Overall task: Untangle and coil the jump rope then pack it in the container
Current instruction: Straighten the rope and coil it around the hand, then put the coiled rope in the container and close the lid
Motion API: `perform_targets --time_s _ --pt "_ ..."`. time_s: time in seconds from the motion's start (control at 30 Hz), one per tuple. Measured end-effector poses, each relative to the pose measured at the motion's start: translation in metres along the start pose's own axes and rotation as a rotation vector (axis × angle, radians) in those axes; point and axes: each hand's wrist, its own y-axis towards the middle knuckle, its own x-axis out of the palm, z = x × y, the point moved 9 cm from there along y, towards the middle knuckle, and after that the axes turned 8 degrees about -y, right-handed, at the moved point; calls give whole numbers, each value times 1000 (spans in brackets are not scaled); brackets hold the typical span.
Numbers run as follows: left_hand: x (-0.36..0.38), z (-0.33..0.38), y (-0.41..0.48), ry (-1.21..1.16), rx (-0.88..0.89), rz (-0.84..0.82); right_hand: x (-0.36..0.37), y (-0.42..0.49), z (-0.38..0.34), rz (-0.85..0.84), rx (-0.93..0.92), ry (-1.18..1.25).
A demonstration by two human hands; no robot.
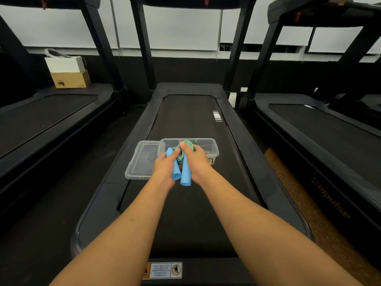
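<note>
A jump rope with two light blue handles [185, 174] and a bunched green-and-blue cord [181, 154] is held above the treadmill belt, just in front of a clear plastic container [212, 145]. My left hand [165, 166] grips the left handle, thumb toward the cord. My right hand [195, 162] holds the right handle and the bundle of cord, its fingers curled over the top. The handles point down toward me. The container's clear lid [138, 162] lies flat to its left. Part of the container is hidden behind my hands.
The container and lid sit on the black belt of the middle treadmill [185, 213], whose uprights rise at the back. More treadmills stand left and right. A white box and a brown carton [70, 79] rest on the left one. A cork strip [309, 203] runs along the right.
</note>
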Motion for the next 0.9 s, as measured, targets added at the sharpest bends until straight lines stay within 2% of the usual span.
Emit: perform_targets --time_s 0.13,0.23,0.43,0.53,0.67,0.77,0.9 --pt "-22 -48 15 60 -75 38 -24 9 51 163 -42 -262" --pt "-31 -77 34 154 -114 2 -42 21 82 243 -29 -345" --pt "-8 -64 107 282 -86 -27 -44 95 69 287 -34 -424" --pt "13 -35 151 322 -58 -36 -32 142 40 253 -34 -420" --pt "41 5 195 355 -82 -70 -25 227 29 150 70 -343" --pt "57 18 220 380 -116 -86 -14 228 -7 95 94 -257" --pt "70 7 243 416 -206 -111 -20 248 0 84 192 -189"
